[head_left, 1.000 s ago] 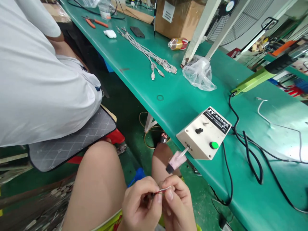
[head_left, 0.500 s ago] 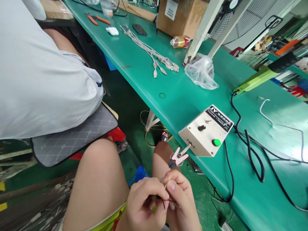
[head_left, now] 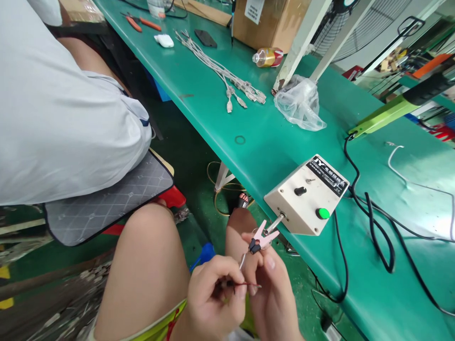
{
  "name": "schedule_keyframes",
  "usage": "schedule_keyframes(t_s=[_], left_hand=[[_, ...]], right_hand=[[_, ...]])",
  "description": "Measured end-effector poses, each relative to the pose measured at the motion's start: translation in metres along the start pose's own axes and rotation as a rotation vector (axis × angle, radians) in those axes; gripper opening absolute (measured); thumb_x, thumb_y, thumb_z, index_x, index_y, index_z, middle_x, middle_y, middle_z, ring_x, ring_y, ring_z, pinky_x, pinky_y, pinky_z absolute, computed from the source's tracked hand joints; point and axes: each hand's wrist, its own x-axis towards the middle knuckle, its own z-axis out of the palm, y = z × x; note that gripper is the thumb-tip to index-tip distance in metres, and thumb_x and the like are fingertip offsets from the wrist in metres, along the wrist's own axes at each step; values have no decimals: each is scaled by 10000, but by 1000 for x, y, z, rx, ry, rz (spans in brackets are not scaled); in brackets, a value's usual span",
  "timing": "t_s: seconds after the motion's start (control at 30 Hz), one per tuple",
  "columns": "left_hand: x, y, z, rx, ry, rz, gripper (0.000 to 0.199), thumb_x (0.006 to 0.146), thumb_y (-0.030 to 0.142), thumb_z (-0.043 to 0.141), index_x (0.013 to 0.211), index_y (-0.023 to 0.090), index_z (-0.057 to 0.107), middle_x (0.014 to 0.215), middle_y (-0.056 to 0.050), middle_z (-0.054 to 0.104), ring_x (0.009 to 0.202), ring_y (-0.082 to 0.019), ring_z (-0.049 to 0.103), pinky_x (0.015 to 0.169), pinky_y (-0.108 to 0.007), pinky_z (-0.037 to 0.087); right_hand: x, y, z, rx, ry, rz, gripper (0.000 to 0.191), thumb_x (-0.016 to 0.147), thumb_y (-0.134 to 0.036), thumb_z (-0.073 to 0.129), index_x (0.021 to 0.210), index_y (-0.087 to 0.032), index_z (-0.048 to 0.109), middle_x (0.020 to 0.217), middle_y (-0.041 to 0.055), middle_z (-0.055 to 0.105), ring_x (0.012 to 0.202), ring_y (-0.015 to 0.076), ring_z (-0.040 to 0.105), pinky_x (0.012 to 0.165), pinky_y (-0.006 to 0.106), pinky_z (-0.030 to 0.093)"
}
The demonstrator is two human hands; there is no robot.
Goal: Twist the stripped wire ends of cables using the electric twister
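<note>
My left hand (head_left: 215, 291) is closed in a pinch on a bundle of thin wires, mostly hidden in the fingers. A red wire (head_left: 249, 284) sticks out to the right. A white wire (head_left: 243, 261) runs up from the pinch to the black-tipped jaws of a pink clip (head_left: 263, 236). That clip sits on the metal shaft (head_left: 275, 221) of a beige control box (head_left: 302, 199) with a black knob and a green button. My right hand (head_left: 275, 291) is just below and behind the clip, thumb and fingers apart; whether it touches the clip is unclear.
On the green table (head_left: 213, 123) lie several grey USB cables (head_left: 223, 73), a phone (head_left: 205, 39), orange-handled pliers (head_left: 142, 22), a bottle (head_left: 268, 57) and a plastic bag (head_left: 300, 102). Black cords (head_left: 371, 227) loop at right. A person in grey (head_left: 71, 118) sits at left.
My right hand has let go of the white wire and its fingers have spread up around the clip. The white wire now reaches the clip's jaws. My left hand keeps its pinch.
</note>
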Motion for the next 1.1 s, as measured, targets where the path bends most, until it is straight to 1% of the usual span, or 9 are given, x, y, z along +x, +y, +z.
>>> schedule_keyframes(t_s=[0.1,0.23,0.3,0.4,0.53,0.67,0.87,1.0,1.1], left_hand=[[-4,-6,-3,36,58,-49,153,992,110,598,973,260,572,695,70,594,451,-83,495,442,-164,428],[-8,-14,-6,101,149,-105,149,1021,102,631,1003,247,599,740,67,598,481,-77,503,473,-155,453],[-7,-17,-6,121,184,-129,151,1027,101,639,990,242,598,745,67,599,488,-75,512,480,-149,464],[-5,-17,-4,129,174,-124,141,1036,110,640,990,240,605,736,69,601,497,-76,534,499,-145,487],[-4,-17,-1,96,133,-121,149,1038,98,633,1018,243,610,727,71,627,517,-77,571,523,-135,501],[-3,-17,2,88,148,-152,149,1035,99,636,993,240,616,721,70,631,506,-70,590,505,-113,503],[4,-11,7,3,171,-174,163,1019,74,633,977,230,607,702,67,700,479,-81,689,471,-91,530],[6,-9,6,-10,164,-162,148,1025,92,627,967,226,601,683,60,687,459,-85,656,458,-103,529],[3,-10,3,54,173,-136,147,1016,102,640,957,233,610,705,67,649,473,-75,625,466,-107,512]], right_hand=[[9,-10,7,90,-5,21,467,1032,-576,704,1261,-185,816,576,-44,525,583,162,376,648,310,413],[25,-17,13,309,-79,121,410,1028,-542,741,1198,-185,853,540,-78,425,529,123,194,526,246,278],[29,-16,14,338,-92,116,394,1000,-533,796,1172,-185,859,545,-88,400,540,121,150,518,237,259],[30,-12,13,333,-74,100,404,939,-566,872,1140,-216,869,516,-101,360,557,130,120,526,231,259],[28,-9,10,323,-41,130,394,905,-619,893,1105,-280,882,411,-134,261,518,120,59,513,227,223],[28,-9,10,315,-14,153,400,882,-637,906,1084,-293,888,394,-135,258,520,113,55,532,225,227],[28,-7,10,283,6,139,429,882,-664,890,1094,-291,877,391,-128,283,521,126,102,540,236,263],[28,-7,10,288,1,142,453,877,-676,887,1105,-285,887,392,-124,285,523,120,127,564,234,290],[29,-7,11,291,8,122,422,885,-648,895,1101,-285,891,389,-126,287,518,117,100,545,230,274]])
